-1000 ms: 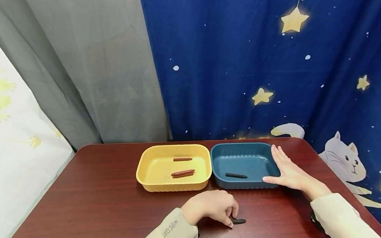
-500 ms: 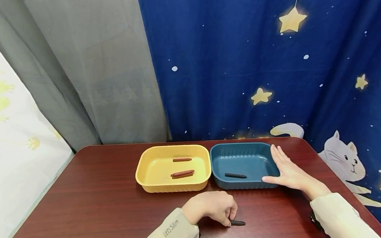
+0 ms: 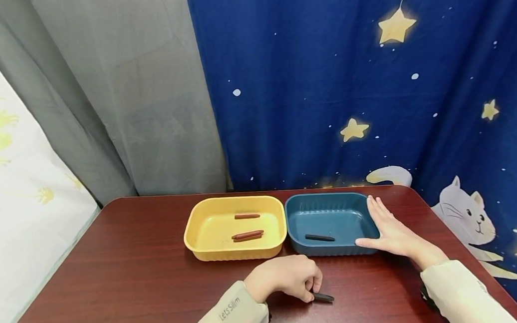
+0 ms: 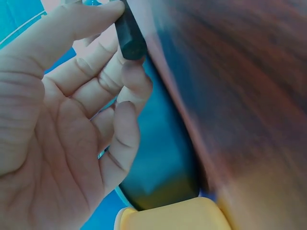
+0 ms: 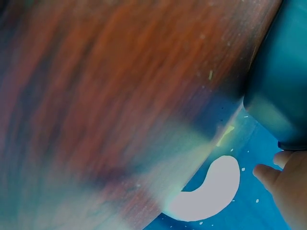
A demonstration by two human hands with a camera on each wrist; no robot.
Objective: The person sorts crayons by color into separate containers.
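My left hand [image 3: 313,292] rests on the dark red table [image 3: 127,281] near its front edge and pinches one end of a black crayon [image 3: 324,297]. In the left wrist view the thumb and fingertips hold that crayon [image 4: 128,34]. My right hand [image 3: 380,225] lies flat with straight fingers against the right side of a blue tray [image 3: 295,211], which holds one black crayon [image 3: 320,238]. Left of it a yellow tray [image 3: 191,231] holds three brown crayons [image 3: 247,235].
The two trays stand side by side at the middle back of the table. Grey and blue star-patterned curtains [image 3: 324,77] hang close behind. The table's right edge [image 3: 463,252] is just beyond my right forearm.
My left hand's fingers have closed on the crayon's end, and the crayon has shifted slightly up and away from the front edge. The right hand has stayed still.
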